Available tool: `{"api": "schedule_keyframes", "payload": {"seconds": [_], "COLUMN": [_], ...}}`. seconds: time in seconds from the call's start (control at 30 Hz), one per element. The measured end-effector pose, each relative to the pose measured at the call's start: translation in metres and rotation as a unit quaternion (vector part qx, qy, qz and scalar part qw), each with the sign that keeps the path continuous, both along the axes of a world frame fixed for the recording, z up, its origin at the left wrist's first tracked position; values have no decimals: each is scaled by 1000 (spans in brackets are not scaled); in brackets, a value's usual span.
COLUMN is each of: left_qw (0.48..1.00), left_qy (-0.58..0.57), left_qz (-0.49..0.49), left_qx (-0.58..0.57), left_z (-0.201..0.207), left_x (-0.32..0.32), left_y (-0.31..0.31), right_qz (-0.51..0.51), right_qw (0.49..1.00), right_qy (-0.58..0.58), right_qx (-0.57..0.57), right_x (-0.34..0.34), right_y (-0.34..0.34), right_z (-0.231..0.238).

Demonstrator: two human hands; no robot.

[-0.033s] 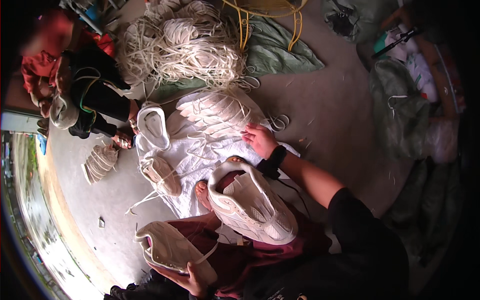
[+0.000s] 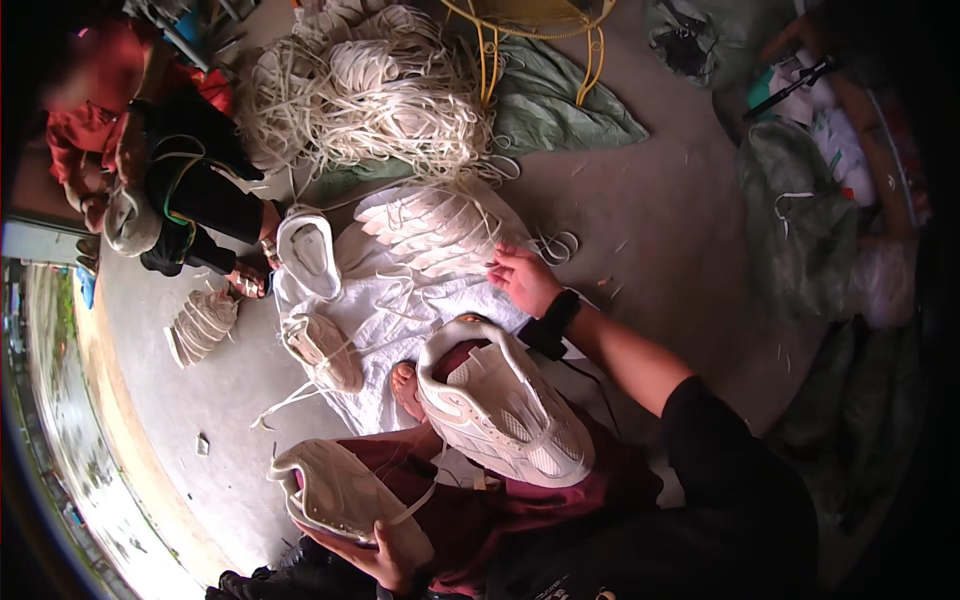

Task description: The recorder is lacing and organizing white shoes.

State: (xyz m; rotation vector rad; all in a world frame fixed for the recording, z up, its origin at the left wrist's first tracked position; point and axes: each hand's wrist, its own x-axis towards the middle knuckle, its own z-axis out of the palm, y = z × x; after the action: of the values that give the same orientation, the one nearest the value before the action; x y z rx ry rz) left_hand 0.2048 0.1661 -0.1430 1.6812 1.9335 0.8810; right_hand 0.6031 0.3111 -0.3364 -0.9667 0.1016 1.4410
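My left hand (image 2: pixel 385 560) is closed around the heel-side edge of a beige and white shoe upper (image 2: pixel 345 495), which has a loose lace trailing from it. A second beige upper (image 2: pixel 505 415) with mesh panels rests across my maroon-clad knee, its opening upward. My right hand (image 2: pixel 525 282) is stretched forward, wearing a black wristband. Its fingers are bent together beside a row of stacked pale uppers (image 2: pixel 440 225); whatever they pinch is too small to make out. The stack lies on a white cloth (image 2: pixel 385 290) with thin laces scattered over it.
Left on the cloth are a white-lined shoe piece (image 2: pixel 308 255) and another upper (image 2: pixel 322 352). A tied bundle (image 2: pixel 202 328) lies on the floor. Beyond are a large heap of laced uppers (image 2: pixel 370 90), a yellow-legged stool (image 2: pixel 490 60), and a seated co-worker in red (image 2: pixel 90 130) handling a piece.
My right hand has shifted very slightly right and down beside the stack. The co-worker's arms have moved a little. My left hand keeps its hold on the upper.
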Motion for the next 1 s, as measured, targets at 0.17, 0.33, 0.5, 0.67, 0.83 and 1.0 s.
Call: {"api": "schedule_keyframes", "payload": {"seconds": [0.17, 0.33, 0.5, 0.67, 0.83, 1.0], "left_qw": [998, 993, 994, 990, 983, 990], "left_qy": [-52, -101, -93, -120, -155, -108], "left_qz": [-29, -53, -59, -73, -94, -87], "left_qx": [-13, -7, -14, -28, -28, -10], "left_z": [31, 61, 72, 81, 95, 126], "left_x": [-7, -22, -45, -59, -68, -76], "left_y": [-24, -58, -96, -123, -151, -178], "right_qz": [85, 40, 28, 151, 172, 167], "right_qw": [992, 983, 974, 979, 950, 930], "right_qy": [60, -9, -76, 5, -164, -166], "right_qx": [73, 179, 212, 140, 201, 283], "right_x": [22, 18, 16, 9, -10, -24], "right_y": [-54, -121, -193, -258, -315, -365], "right_z": [114, 242, 314, 369, 423, 452]}}
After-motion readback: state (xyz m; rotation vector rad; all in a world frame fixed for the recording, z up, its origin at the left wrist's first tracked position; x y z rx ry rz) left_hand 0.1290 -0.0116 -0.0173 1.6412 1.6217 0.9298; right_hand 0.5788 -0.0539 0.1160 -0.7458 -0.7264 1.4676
